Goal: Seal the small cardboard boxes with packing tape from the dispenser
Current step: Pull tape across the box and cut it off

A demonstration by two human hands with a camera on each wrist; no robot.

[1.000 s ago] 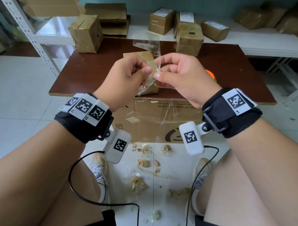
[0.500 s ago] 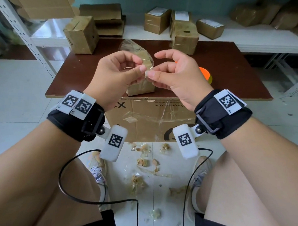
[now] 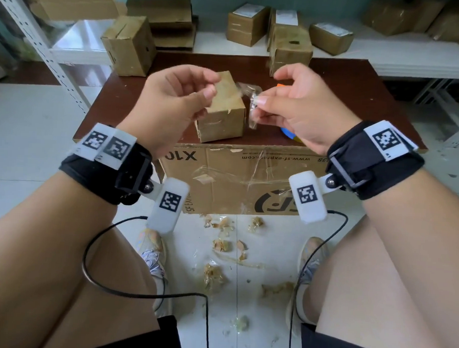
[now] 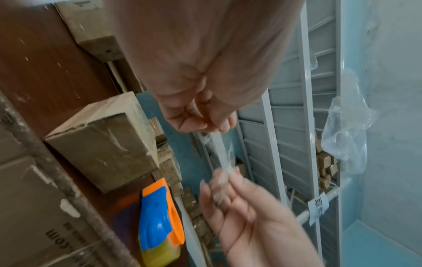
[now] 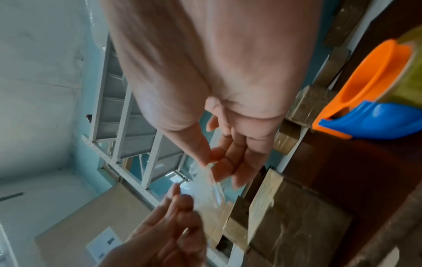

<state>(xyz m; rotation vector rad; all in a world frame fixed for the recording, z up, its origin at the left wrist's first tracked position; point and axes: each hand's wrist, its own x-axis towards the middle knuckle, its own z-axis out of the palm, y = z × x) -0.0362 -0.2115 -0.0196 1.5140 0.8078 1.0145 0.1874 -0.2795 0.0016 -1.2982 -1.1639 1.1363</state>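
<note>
A crumpled strip of clear tape [image 3: 252, 97] hangs in the air between my hands, above the table's front. My left hand [image 3: 210, 91] pinches one end [image 4: 211, 134] between thumb and fingers. My right hand [image 3: 257, 102] pinches the bunched other end [image 5: 206, 167]. Below them a small cardboard box [image 3: 221, 115] stands on the brown table [image 3: 358, 90], with tape along its top edges [image 4: 107, 115]. The orange and blue tape dispenser [image 4: 157, 222] lies to the right of the box, mostly hidden behind my right hand in the head view [image 3: 288, 131].
Two more small boxes [image 3: 131, 46] [image 3: 290, 50] stand at the table's back. A white shelf [image 3: 412, 58] behind carries several boxes. A big cardboard carton [image 3: 249, 180] leans under the table's front edge. Tape scraps [image 3: 220, 245] litter the floor between my feet.
My hands were close together pinching the tape piece; they have drawn apart sideways and the tape is now crumpled, mostly on the right hand's side. The small box shows between them.
</note>
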